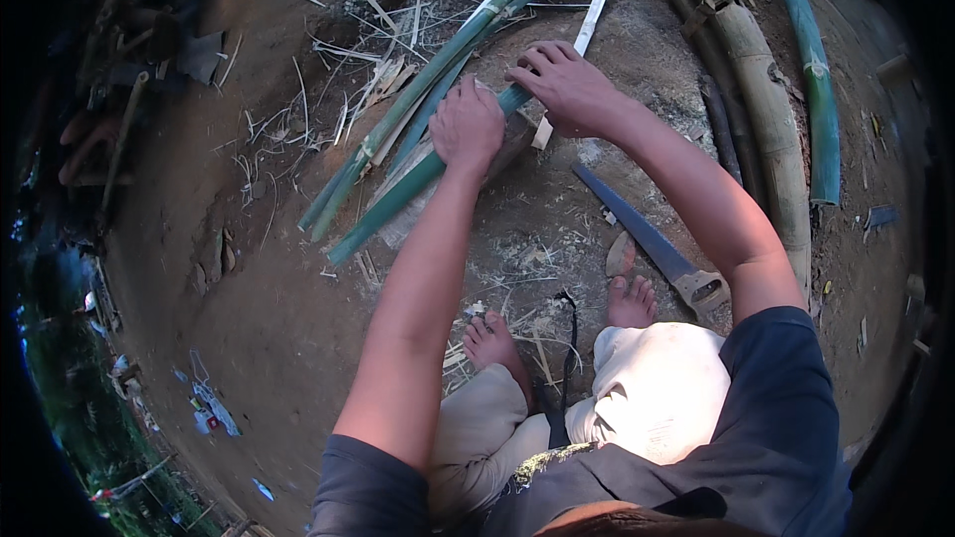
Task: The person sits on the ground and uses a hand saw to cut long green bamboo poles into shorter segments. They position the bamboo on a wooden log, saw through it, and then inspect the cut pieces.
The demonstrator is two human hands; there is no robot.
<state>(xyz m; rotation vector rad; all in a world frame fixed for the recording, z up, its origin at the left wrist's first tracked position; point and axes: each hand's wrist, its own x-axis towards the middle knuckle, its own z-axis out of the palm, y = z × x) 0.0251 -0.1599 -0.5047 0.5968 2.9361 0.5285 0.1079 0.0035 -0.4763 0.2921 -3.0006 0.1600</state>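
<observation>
A bundle of split green bamboo strips [438, 104] is laid slantwise across the dirt, running from lower left to upper right, and is pressed under both hands near its middle, over what looks like a wooden block [507, 144], mostly hidden. The left hand [466, 127] is set knuckles-up on the strips, fingers curled down over them; whether they are truly clenched around a strip cannot be told. The right hand [567, 88] is placed just beside it, up the bundle, fingers spread flat and resting on top, not closed. A pale flat slat [595, 8] is seen passing under the right hand. A handsaw [652, 239] is lying on the ground right of the bundle, near the right forearm, handle toward the person. Thick dry bamboo culms [756, 89] and a curved green culm [811, 50] are stacked further right, well apart from the hands. Shavings and splinters [338, 70] are scattered left of the bundle. Bare feet [492, 338] are seen below, on sawdust-covered ground [259, 278].
</observation>
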